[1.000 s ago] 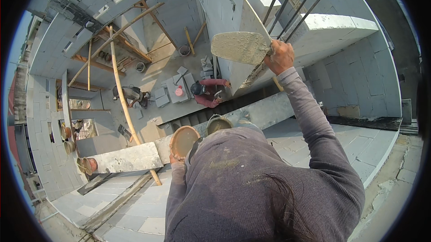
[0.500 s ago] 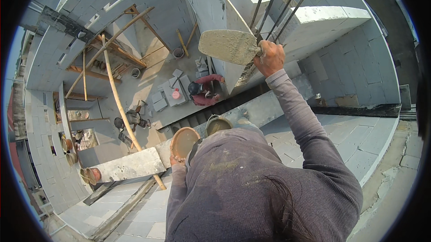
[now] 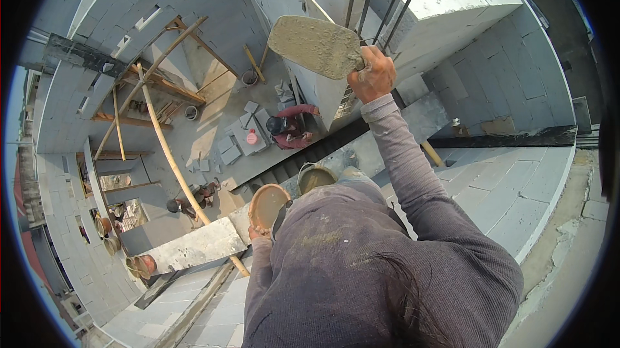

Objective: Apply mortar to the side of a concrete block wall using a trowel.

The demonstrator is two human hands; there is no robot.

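My right hand point(image 3: 374, 75) is raised and closed round the handle of a mortar-smeared trowel point(image 3: 314, 44). The broad blade points left, beside several upright steel bars point(image 3: 381, 2) and the top of a grey block wall point(image 3: 445, 12). Low in front of my body, my left hand point(image 3: 260, 233) grips the edge of a round, shallow orange-brown bowl point(image 3: 269, 204) with a wet grey-brown coating inside. Its fingers are partly hidden by the bowl. Just right of the bowl sits a bucket point(image 3: 315, 177), partly covered by my clothing.
A plank platform point(image 3: 194, 248) lies at lower left, with buckets point(image 3: 143, 265) at its end. Bamboo poles point(image 3: 161, 135) cross on the left. Far below, a co-worker in a red top point(image 3: 294, 127) is near stacked blocks point(image 3: 248, 138); another person point(image 3: 200, 199) bends at left.
My right hand and the trowel have shifted left in the view, and the blade now tilts more, its tip end higher. The bowl stays in my left hand. The whole view has turned slightly.
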